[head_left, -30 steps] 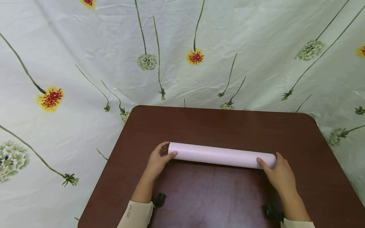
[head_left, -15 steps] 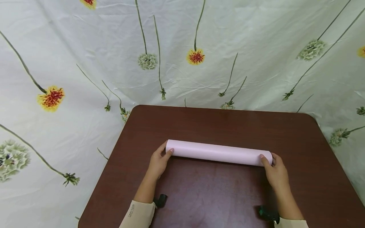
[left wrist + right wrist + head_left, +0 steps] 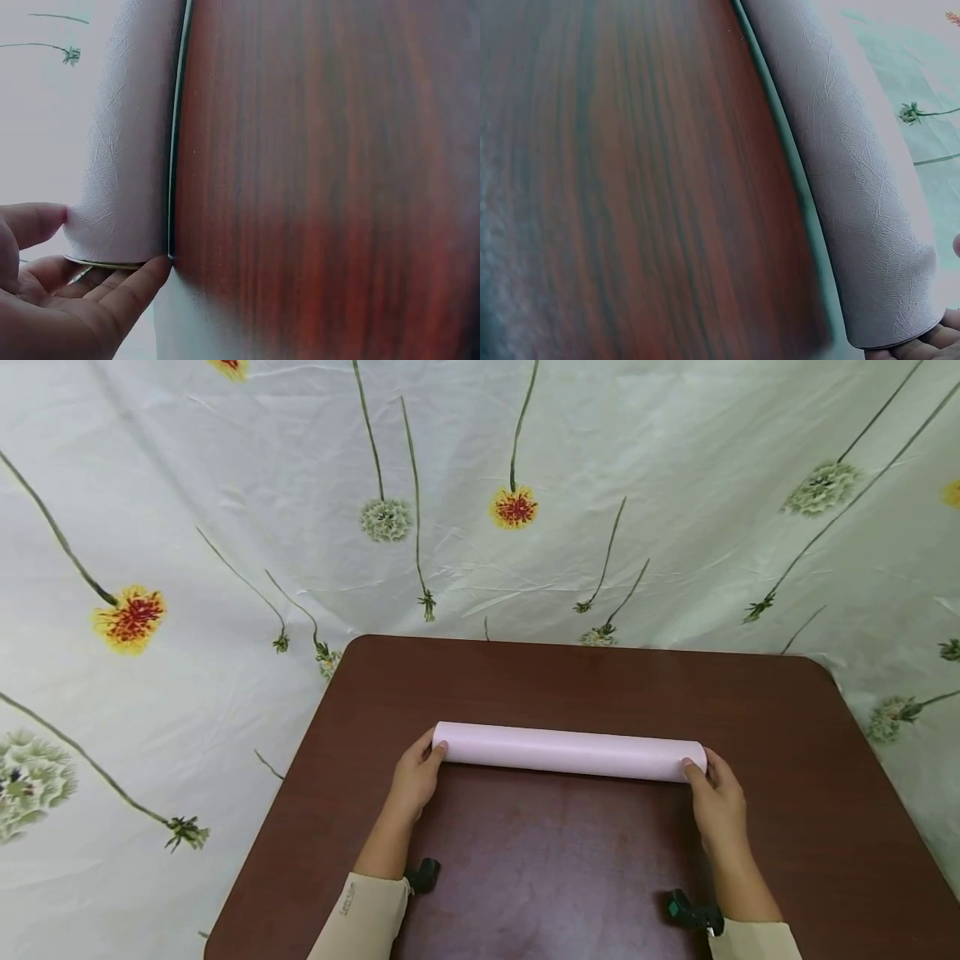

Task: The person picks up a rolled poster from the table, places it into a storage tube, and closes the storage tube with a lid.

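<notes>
A pale pink rolled-up sheet (image 3: 566,752) with a creased, leather-like surface lies crosswise over the middle of the brown table (image 3: 562,860). Its left end is gripped by my left hand (image 3: 415,777), thumb on the near side and fingers round the end. In the left wrist view the fingers of that left hand (image 3: 90,307) reach under the roll's rim (image 3: 112,265). My right hand (image 3: 718,806) holds the other end the same way, thumb in front. Only some fingertips (image 3: 922,349) show at the rim in the right wrist view.
Behind the table's far edge (image 3: 585,646) hangs a white curtain (image 3: 300,443) printed with flowers. It also runs along the left and right sides. A dark camera mount (image 3: 693,912) sits on my right wrist, another camera mount (image 3: 425,875) on my left.
The roll has moved toward the table's far edge and slightly left, and now slants less. Both hands have moved with it, the right one further, keeping hold of the ends.
</notes>
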Motion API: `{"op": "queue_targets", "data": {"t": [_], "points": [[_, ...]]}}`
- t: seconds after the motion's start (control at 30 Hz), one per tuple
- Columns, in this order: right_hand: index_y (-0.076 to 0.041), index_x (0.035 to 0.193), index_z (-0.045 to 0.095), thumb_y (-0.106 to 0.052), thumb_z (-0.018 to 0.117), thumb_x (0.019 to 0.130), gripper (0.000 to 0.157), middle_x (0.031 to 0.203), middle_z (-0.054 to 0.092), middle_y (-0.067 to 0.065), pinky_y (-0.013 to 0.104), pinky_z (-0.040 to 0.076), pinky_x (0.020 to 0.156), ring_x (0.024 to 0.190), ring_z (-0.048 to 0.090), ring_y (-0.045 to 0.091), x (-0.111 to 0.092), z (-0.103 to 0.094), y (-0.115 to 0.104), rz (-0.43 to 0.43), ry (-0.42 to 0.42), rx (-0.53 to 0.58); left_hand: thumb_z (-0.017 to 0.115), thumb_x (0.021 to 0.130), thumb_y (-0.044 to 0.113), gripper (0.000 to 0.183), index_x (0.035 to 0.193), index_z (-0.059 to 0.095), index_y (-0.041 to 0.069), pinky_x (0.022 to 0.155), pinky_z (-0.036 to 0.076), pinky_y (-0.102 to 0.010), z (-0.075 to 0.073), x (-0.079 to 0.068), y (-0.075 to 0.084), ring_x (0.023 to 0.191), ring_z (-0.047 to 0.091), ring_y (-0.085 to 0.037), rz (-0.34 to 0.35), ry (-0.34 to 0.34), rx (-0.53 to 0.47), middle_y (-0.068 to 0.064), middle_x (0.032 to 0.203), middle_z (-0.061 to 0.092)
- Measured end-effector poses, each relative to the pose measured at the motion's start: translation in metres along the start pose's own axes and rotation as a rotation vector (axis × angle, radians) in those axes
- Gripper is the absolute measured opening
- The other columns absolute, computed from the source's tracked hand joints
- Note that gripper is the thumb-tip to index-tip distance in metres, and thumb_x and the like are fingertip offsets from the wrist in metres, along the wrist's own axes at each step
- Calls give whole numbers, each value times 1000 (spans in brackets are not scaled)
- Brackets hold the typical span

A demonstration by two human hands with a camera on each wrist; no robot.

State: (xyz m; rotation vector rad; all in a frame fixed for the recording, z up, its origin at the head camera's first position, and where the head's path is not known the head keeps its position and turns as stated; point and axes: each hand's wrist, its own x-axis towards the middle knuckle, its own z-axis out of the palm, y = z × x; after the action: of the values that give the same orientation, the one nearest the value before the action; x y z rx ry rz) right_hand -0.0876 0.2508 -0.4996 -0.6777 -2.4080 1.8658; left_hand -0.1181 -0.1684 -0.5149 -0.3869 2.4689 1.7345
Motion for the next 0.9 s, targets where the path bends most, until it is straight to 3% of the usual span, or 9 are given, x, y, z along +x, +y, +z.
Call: {"op": "queue_targets", "data": {"t": [0.37, 0.9], "points": [[-6, 161, 22, -30, 54, 104, 69, 166, 27, 13, 44, 25, 125, 153, 27, 27, 2, 3, 7, 23, 1, 51, 53, 106, 30, 55, 156, 38, 11, 122, 32, -46, 1, 1, 0, 148, 38, -29, -4, -21, 2, -15, 159, 41], [-8, 162, 20, -30, 55, 103, 71, 166, 25, 14, 45, 25, 125, 154, 25, 27, 3, 4, 10, 23, -2, 12, 56, 104, 27, 59, 157, 35, 13, 121, 33, -46, -1, 2, 0, 147, 41, -28, -3, -30, -20, -16, 158, 44]]}}
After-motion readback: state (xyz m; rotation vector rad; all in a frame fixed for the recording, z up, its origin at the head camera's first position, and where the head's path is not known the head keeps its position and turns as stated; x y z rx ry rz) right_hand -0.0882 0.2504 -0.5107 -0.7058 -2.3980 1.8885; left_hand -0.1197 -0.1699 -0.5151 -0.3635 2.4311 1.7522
